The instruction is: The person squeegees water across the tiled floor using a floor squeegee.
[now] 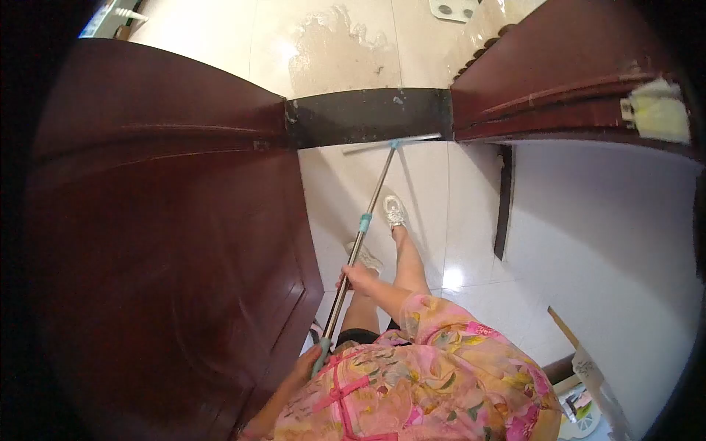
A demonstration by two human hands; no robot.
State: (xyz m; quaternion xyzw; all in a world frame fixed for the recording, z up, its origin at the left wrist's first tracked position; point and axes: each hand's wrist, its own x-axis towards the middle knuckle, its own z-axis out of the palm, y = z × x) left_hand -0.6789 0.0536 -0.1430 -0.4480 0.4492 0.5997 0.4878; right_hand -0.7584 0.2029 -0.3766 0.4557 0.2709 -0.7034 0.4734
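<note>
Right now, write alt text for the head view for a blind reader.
A bare left hand and right hand grip a silver metal pole with teal fittings, its wide flat head at the near edge of a dark doorway threshold. Beyond, a wet-looking patch marks beige tiles; a dark red door fills the left.

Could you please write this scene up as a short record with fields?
Tool: long-handled squeegee, its head along the near edge of a dark sill
Left hand: holds the end grip
Right hand: holds the pole, nearer the head
Floor: light tiles; wet-looking patch beyond the sill
Footwear: white shoes
</note>
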